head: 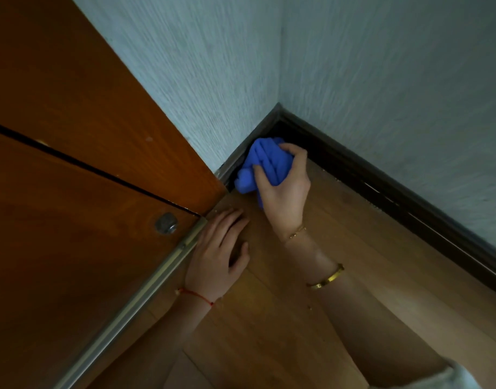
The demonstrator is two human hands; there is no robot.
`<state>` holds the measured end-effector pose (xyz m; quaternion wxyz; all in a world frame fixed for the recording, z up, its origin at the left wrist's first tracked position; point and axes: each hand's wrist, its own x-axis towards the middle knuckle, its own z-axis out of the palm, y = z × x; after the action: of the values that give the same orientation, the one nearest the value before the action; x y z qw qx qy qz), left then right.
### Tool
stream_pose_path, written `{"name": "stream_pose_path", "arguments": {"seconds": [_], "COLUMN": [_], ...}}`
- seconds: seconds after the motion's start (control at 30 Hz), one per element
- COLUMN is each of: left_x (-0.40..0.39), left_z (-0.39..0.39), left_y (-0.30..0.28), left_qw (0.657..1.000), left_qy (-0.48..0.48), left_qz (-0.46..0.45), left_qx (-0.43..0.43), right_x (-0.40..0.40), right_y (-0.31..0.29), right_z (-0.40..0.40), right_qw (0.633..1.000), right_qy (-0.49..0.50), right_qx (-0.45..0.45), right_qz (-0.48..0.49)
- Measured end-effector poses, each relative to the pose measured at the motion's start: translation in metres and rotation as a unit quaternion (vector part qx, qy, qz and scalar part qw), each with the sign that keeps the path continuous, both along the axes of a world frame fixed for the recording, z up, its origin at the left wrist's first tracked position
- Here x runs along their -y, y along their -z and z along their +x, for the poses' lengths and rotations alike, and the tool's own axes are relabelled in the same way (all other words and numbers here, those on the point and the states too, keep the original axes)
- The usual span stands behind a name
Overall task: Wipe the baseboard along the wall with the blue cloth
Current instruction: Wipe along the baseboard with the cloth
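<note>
A bunched blue cloth (pixel 262 164) is pressed against the dark baseboard (pixel 381 192) at the room's corner, on the short stretch left of the corner. My right hand (pixel 286 192) grips the cloth, thumb and fingers curled over it. My left hand (pixel 221 251) lies flat on the wooden floor with straight fingers, beside the metal rail of the wardrobe. The baseboard runs on from the corner toward the lower right along the pale wall.
A brown wooden wardrobe door (pixel 72 192) with a round metal fitting (pixel 166 223) fills the left side, its metal rail (pixel 145 296) running along the floor. Textured pale walls (pixel 381 66) meet at the corner. Wooden floor (pixel 297 318) lies below with a few crumbs.
</note>
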<state>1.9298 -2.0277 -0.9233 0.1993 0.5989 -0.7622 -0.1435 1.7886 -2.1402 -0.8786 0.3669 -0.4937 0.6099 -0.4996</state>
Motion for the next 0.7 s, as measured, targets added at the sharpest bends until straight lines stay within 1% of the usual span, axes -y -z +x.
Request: {"name": "stream_pose_path", "arguments": {"seconds": [0.07, 0.13, 0.17, 0.27, 0.33, 0.4, 0.47, 0.53, 0.6, 0.7], "left_x": [-0.001, -0.001, -0.001, -0.001, -0.001, -0.001, -0.001, -0.003, -0.001, 0.0], "left_z": [0.0, 0.0, 0.0, -0.001, -0.001, 0.0, 0.0, 0.0, -0.001, -0.002], "left_y": [0.001, 0.0, 0.0, -0.002, -0.002, -0.001, 0.0, -0.001, -0.002, -0.003], "left_qw": [1.0, 1.0, 1.0, 1.0, 1.0, 1.0, 1.0, 1.0, 1.0, 1.0], "left_qy": [-0.004, -0.006, -0.005, -0.004, -0.005, -0.006, -0.012, -0.013, -0.009, -0.004], "left_qz": [-0.001, 0.001, 0.004, 0.011, 0.006, 0.001, 0.0, -0.001, 0.001, 0.0], "left_qx": [0.012, 0.011, 0.005, -0.001, -0.001, 0.007, 0.02, 0.024, 0.012, -0.002], "right_x": [-0.012, -0.011, -0.004, 0.022, 0.018, -0.001, -0.019, -0.017, 0.001, 0.02], "right_y": [0.003, 0.004, 0.003, -0.004, -0.008, -0.006, 0.0, 0.004, 0.003, -0.003], "right_z": [0.004, -0.002, -0.006, -0.016, -0.007, 0.005, 0.009, 0.002, -0.006, -0.006], "right_qw": [0.999, 0.998, 0.998, 1.0, 0.999, 1.0, 0.999, 0.998, 1.0, 0.997], "right_qy": [-0.041, -0.062, -0.054, 0.016, 0.038, 0.016, -0.033, -0.057, -0.024, 0.071], "right_qx": [-0.011, -0.021, -0.025, 0.0, 0.012, 0.011, 0.003, -0.015, -0.019, 0.018], "right_qz": [-0.005, -0.009, -0.013, -0.011, -0.002, 0.004, 0.005, -0.006, -0.007, 0.003]}}
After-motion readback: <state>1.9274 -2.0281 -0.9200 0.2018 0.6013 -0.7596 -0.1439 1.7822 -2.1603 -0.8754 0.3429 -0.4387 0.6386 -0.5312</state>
